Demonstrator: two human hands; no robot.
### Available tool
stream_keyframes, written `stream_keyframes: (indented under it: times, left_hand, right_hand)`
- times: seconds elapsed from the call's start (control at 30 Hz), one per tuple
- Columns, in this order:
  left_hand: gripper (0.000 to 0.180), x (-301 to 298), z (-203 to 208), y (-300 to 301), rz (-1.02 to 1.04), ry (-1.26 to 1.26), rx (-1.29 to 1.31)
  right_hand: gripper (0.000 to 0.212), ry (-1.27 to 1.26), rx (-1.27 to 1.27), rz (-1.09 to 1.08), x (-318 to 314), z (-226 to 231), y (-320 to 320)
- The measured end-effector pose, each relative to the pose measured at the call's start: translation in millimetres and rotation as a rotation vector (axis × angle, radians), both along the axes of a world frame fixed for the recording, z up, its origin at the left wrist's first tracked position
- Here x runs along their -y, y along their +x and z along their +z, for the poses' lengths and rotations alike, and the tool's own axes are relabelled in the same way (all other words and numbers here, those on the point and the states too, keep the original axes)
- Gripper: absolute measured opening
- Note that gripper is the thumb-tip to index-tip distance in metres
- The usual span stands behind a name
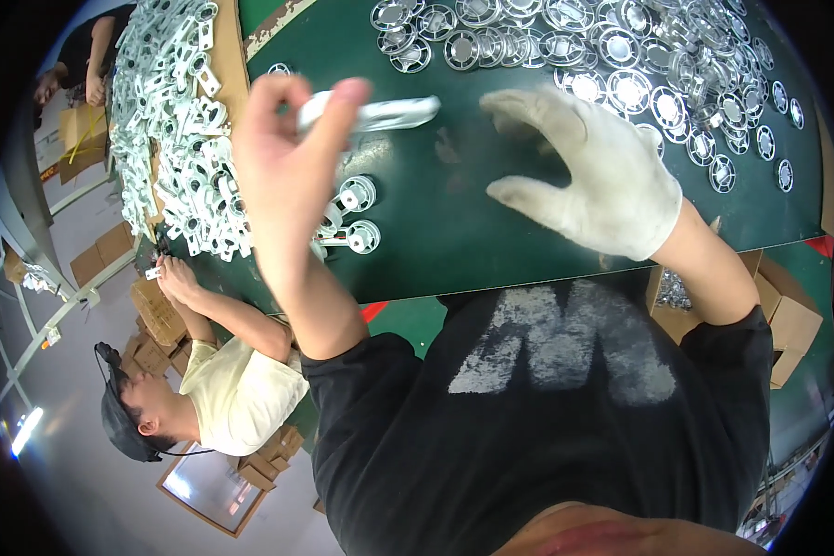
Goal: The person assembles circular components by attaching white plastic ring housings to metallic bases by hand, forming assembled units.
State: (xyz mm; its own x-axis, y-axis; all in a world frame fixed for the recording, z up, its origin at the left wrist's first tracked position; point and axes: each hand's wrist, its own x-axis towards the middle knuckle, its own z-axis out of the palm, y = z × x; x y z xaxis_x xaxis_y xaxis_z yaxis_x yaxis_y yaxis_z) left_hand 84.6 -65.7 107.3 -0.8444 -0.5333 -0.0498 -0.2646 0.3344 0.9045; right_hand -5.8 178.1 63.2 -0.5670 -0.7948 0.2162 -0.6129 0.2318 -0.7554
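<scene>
Nearest the camera, the lower part of the view is filled by a black T-shirt (537, 463) with a worn pale print across the chest. At the far left, a co-worker in a pale yellow shirt (250, 398) and a dark hat is seen at the table's side, a small white piece being held in that person's hands. Above, a large heap of white ring-ended brackets (171, 120) is piled along the table's left side. Next, the bare left hand (292, 139) is raised over the table, blurred, with a long white bracket (398, 114) pinched between thumb and fingers, its free end pointed rightward. Just below that hand, two white pieces fitted with round wheel-like ends (362, 236) are laid on the green tabletop (417, 222). The right hand (593, 176), covered by a white glove, is held well apart from the left, its thumb and fingers spread and nothing gripped. Beyond and beside it, many silver spoked discs (621, 46) are scattered and stacked. At the right, a cardboard box (792, 320) is placed below the table edge.
</scene>
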Motion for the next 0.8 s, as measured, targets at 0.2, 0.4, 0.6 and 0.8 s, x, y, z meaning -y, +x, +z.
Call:
stream_keyframes:
  times: [0.2, 0.4, 0.6, 0.8]
  left_hand:
    - [0.032, -56, -8, -36, -0.342, 0.199, 0.095]
    - [0.035, -22, -44, -45, -0.416, -0.726, -0.121]
    - [0.056, -15, -62, -45, -0.489, -0.938, -0.031]
    - [0.045, -12, -56, -47, -0.471, -0.914, -0.11]
  right_hand:
    - [0.059, -0.108, -0.338, -0.177, 6, -7, -9]
    - [0.031, 0.015, -0.087, -0.286, 3, -3, -12]
    - [0.031, 0.075, -0.067, -0.267, 0, -2, -15]
    - [0.029, 0.164, -0.077, -0.245, 1, 3, -14]
